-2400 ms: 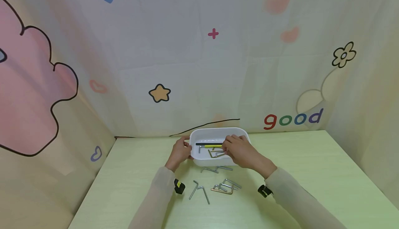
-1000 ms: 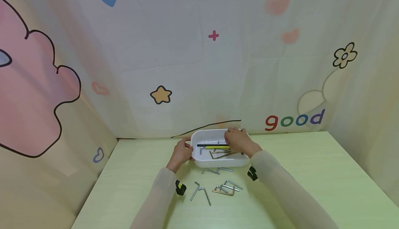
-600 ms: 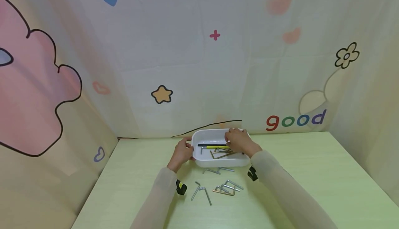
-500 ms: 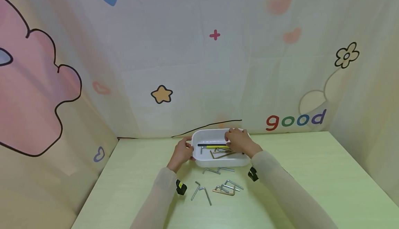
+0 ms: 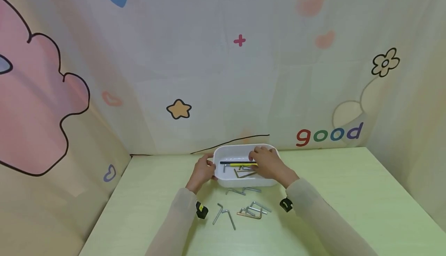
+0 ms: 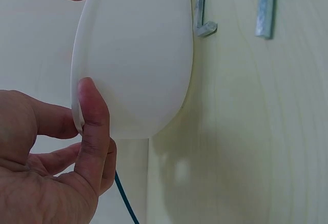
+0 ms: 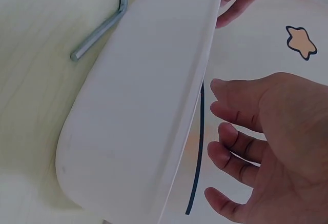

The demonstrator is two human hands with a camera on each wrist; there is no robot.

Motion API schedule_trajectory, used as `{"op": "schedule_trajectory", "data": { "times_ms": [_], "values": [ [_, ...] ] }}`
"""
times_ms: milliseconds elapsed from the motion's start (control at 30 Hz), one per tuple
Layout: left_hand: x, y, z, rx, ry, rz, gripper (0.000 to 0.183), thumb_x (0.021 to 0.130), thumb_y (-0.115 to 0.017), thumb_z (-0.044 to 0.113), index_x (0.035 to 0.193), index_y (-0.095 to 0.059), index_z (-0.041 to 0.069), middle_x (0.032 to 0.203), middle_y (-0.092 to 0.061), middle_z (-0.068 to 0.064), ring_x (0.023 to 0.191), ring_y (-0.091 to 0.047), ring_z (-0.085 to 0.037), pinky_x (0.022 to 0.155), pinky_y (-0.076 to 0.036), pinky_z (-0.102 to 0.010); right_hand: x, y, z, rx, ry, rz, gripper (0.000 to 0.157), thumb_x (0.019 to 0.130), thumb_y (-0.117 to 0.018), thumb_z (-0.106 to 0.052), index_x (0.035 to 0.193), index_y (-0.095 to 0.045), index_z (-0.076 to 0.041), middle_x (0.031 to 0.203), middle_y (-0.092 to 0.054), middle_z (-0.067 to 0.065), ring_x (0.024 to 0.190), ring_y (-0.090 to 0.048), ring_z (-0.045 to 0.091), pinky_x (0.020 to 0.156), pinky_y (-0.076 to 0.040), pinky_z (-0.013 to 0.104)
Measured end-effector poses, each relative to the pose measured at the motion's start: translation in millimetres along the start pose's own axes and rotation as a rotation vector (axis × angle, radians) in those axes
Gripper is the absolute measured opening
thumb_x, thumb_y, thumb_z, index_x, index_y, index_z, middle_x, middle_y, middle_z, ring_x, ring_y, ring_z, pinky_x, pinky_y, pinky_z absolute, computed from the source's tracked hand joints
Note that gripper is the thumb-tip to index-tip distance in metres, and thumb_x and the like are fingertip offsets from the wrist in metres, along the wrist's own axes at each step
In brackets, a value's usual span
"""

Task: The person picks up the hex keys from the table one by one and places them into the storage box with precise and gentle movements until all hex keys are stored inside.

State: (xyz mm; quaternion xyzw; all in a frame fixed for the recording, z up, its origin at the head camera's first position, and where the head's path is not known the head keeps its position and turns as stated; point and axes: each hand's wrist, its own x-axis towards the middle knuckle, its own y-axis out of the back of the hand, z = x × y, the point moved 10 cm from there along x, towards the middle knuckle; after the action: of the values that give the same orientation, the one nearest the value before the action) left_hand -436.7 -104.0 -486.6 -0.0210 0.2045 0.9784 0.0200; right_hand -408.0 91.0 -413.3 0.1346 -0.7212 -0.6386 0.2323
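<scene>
At the back of the table stands a white plastic bin (image 5: 244, 183). My left hand (image 5: 201, 171) grips its left end, the thumb (image 6: 94, 116) outside the wall and a finger over the rim. Above the bin's right part hovers my right hand (image 5: 267, 164), its fingers loosely bent. Nothing shows between them in the right wrist view, where the fingers (image 7: 238, 155) are beside the rim. Inside the bin lie a black rod (image 5: 231, 162), a yellow-sleeved hex key (image 5: 240, 165) and several brass and silver hex keys; my right hand covers part of them.
Two silver hex keys (image 5: 251, 189) lie just before the bin. Closer in are two more silver hex keys (image 5: 229, 219) on the left and a small pile with a copper-coloured hex key (image 5: 251, 215). A printed curtain (image 5: 223, 74) hangs behind the table (image 5: 331, 194).
My right hand carried a silver hex key toward the bin's back and let it go among the others, then drew slightly back toward me. The left hand stays on the bin's end.
</scene>
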Motion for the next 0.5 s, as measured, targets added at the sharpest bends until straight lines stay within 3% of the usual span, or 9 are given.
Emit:
{"op": "schedule_trajectory", "data": {
  "times_ms": [167, 500],
  "values": [
    [1.6, 0.3, -1.8, -0.017, -0.013, 0.006, 0.047, 0.094, -0.053, 0.001, 0.141, -0.046, 0.003, 0.096, -0.053, -0.011, 0.061, -0.055, -0.014, 0.063, -0.063, -0.039, -10, 2.5, -10, 0.008, 0.028, 0.031, 0.020, 0.089, -0.072, -0.027, 0.103, -0.066, -0.015, 0.098, -0.060, 0.000, 0.097, -0.054, 0.024, 0.087, -0.045, 0.053],
    [4.4, -0.7, -2.4, -0.035, -0.019, 0.004, 0.047, 0.094, -0.053, -0.001, 0.140, -0.046, 0.002, 0.093, -0.051, -0.009, 0.061, -0.054, -0.013, 0.064, -0.063, -0.041, -29, 5.7, -35, 0.006, 0.082, 0.084, 0.020, 0.088, -0.074, -0.028, 0.104, -0.067, -0.017, 0.099, -0.061, -0.001, 0.098, -0.057, 0.022, 0.091, -0.047, 0.055]
  ]
}}
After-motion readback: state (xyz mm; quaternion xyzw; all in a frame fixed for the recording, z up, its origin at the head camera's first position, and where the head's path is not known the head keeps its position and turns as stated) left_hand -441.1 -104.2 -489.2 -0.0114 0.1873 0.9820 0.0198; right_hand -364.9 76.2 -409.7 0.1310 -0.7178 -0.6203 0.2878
